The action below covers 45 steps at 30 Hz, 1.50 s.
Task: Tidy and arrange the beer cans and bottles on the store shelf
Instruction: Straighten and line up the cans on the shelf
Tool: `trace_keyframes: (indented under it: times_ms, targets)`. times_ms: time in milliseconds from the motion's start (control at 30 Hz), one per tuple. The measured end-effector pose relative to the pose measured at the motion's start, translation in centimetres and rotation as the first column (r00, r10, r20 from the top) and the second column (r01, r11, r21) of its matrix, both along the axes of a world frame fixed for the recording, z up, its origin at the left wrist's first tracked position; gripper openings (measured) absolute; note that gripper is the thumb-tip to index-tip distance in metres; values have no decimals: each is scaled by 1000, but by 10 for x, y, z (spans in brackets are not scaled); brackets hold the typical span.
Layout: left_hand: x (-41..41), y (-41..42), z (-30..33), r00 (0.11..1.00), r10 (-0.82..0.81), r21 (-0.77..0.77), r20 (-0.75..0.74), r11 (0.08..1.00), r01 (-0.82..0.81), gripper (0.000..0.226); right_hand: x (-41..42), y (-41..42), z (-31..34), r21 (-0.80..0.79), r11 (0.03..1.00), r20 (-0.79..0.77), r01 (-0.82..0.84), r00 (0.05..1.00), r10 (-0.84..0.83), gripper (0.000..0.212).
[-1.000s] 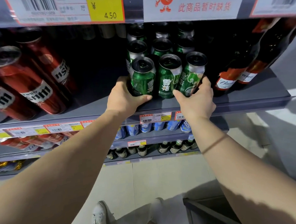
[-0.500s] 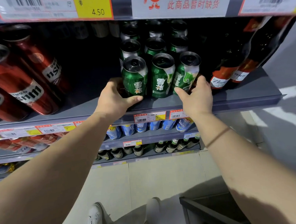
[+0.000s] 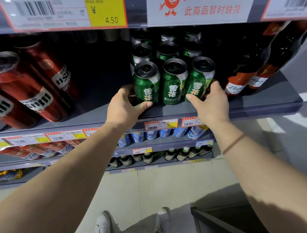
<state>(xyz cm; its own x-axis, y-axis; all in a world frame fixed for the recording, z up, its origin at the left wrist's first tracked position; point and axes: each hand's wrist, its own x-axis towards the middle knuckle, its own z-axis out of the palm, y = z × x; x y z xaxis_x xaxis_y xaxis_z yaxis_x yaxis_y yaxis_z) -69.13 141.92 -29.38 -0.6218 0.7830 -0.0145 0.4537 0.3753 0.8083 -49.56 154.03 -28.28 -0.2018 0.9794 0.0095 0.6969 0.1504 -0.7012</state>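
The green cans stand upright in three files near the front of the shelf (image 3: 255,109), and the front row lies at twelve o'clock from the wrists, bracketed by both hands. The left hand (image 3: 123,107) curls round the left can (image 3: 146,83) from its nine o'clock side, thumb across the base, while the right hand (image 3: 210,102) wraps the right can (image 3: 199,78) from three o'clock, thumb pointing in at nine; the middle can (image 3: 174,81) is pinned between them, untouched. Long axes being vertical, I judge that the next move slides the row as a block along the shelf, each hand equally near its can.
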Motion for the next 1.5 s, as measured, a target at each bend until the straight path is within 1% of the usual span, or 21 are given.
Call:
trace_keyframes:
  times_ms: [100,167,200,267,300,333,400,433,500,600,633,700,767,867,1000,1100,1200,1333,1400,1500]
  targets:
    - [2,0,2,1000,4,-4,0,1000,-4,69,1,0,0,-17,1000,-15,-16,1000,16,42]
    - [4,-1,5,1000,4,-11,19,1000,-4,69,-1,-3,2,-37,999,-3,-18,1000,18,44]
    - [5,-1,9,1000,2,-18,29,1000,-1,68,-1,-5,3,-50,999,-4,-16,1000,16,49]
    - [8,-6,17,999,-3,-12,40,1000,4,66,-1,-15,8,-54,998,-21,20,1000,-21,66]
    - [10,-11,22,999,3,3,40,1000,-3,68,-2,-23,11,-37,998,-56,54,997,-56,72]
    - [11,-18,26,999,19,10,46,1000,-20,73,-4,-35,15,-8,996,-115,86,990,-87,73]
    - [11,-39,37,997,55,7,56,998,-55,80,-16,-66,23,42,995,-232,89,970,-77,61]
    - [10,-50,41,997,67,6,40,998,-67,79,-26,-83,27,35,998,-257,47,966,-36,56]
    - [2,-75,53,994,106,12,-10,994,-106,73,-52,-112,36,1,994,-282,-112,953,108,48]
    - [-21,-115,72,972,235,39,-20,972,-234,65,-99,-143,54,-50,921,-316,-385,881,352,45]
    - [-31,-129,77,960,277,50,-25,960,-276,63,-114,-151,61,-57,894,-311,-445,858,408,46]
    - [-53,-157,82,935,354,63,-24,934,-352,57,-142,-166,72,-60,856,-309,-514,825,474,46]
    - [-76,-185,81,906,422,62,-5,905,-421,54,-166,-180,78,-50,842,-308,-537,810,499,48]
    - [-111,-222,73,874,484,30,43,874,-485,50,-195,-204,80,-53,856,-285,-514,830,480,44]
    - [-158,-256,63,862,502,7,75,864,-504,48,-230,-240,79,-31,897,-296,-442,861,414,23]
    - [-196,-271,63,858,504,32,94,860,-509,53,-261,-269,78,-21,901,-262,-434,872,413,19]
    - [-224,-280,65,879,461,66,120,880,-470,57,-288,-295,77,6,918,-245,-397,889,386,21]
    - [-243,-290,61,905,399,73,145,908,-412,60,-315,-312,91,149,932,-200,-330,913,355,34]
    - [-251,-296,60,906,393,77,155,910,-408,60,-330,-314,105,212,904,-112,-371,910,400,46]
    - [-266,-304,62,901,409,99,144,900,-425,56,-355,-314,124,158,860,160,-485,872,462,64]
